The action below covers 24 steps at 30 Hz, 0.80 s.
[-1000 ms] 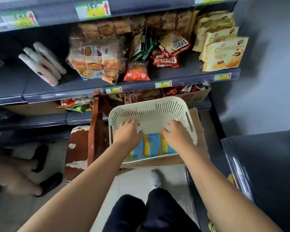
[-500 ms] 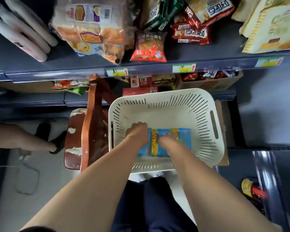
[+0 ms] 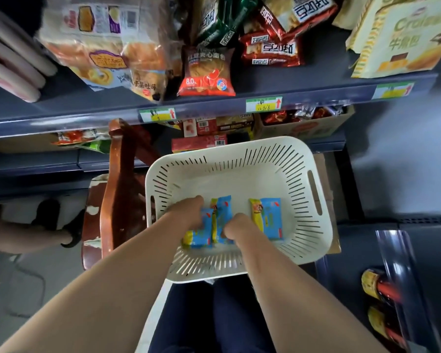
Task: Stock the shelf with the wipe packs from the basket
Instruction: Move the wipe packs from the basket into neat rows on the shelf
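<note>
1. Three packs lie in the basket [image 3: 313, 159]; none looks shelved yet, so I judge stocking barely begun.
2. The left hand [image 3: 186, 212] curls onto the left pack [image 3: 200, 235]; the right hand [image 3: 236, 226] pinches the middle pack [image 3: 223, 212]; the third pack [image 3: 267, 217] lies apart.
3. Fingertips are hidden; firmness of grip is unclear.

Three blue-and-yellow wipe packs [image 3: 266, 217] lying flat in white slotted basket [image 3: 239, 169], below snack-filled shelf [image 3: 214, 108]

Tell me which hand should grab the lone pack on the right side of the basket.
Right. The right hand sits just beside that lone pack; the left hand is across the basket, already closed on the leftmost pack.
</note>
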Tool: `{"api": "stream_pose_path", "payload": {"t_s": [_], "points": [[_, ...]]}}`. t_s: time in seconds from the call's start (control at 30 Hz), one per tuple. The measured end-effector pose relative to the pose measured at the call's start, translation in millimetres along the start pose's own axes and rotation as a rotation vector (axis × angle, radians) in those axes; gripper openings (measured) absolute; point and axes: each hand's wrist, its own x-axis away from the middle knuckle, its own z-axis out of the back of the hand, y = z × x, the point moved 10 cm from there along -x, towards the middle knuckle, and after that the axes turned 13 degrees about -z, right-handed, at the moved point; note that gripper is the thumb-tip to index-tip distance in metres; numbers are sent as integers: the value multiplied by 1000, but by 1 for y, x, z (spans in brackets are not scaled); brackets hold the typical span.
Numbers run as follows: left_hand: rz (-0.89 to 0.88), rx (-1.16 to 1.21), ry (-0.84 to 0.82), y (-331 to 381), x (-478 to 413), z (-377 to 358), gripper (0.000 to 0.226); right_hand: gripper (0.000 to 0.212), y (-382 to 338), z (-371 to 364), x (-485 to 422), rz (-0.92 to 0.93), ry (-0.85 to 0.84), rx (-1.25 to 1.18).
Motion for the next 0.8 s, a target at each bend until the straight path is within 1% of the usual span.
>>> {"api": "stream_pose_path", "payload": {"t_s": [0.07, 0.13, 0.2, 0.27, 0.33, 0.43, 0.47, 0.57, 0.63, 0.7, 0.8], "points": [[-8, 80, 67, -5, 7, 15, 32, 26, 2, 20, 17, 27, 119, -112], [13, 166, 178, -9, 17, 41, 21, 22, 4, 50, 36, 109, 299, -172], [-8, 273, 259, -7, 28, 66, 21, 18, 13, 77, 61, 175, 426, -261], [-74, 336, 305, 4, 43, 94, 22, 14, 31, 103, 86, 223, 467, -454], [-155, 389, 375, 19, 65, 121, 14, 12, 57, 125, 112, 250, 457, -659], [-258, 464, 496, 44, 107, 156, 18, 16, 94, 150, 158, 292, 457, -875], [-286, 516, 513, 51, 120, 162, 17, 17, 107, 156, 175, 302, 480, -932], [-384, 715, 554, 75, 159, 175, 21, 17, 141, 176, 233, 337, 630, -1060], [-452, 800, 573, 94, 185, 183, 21, 18, 159, 180, 270, 365, 700, -1135], [-556, 897, 565, 119, 213, 189, 21, 20, 176, 180, 308, 392, 775, -1190], [-707, 954, 507, 156, 260, 189, 20, 16, 209, 170, 366, 386, 910, -1229]]}}
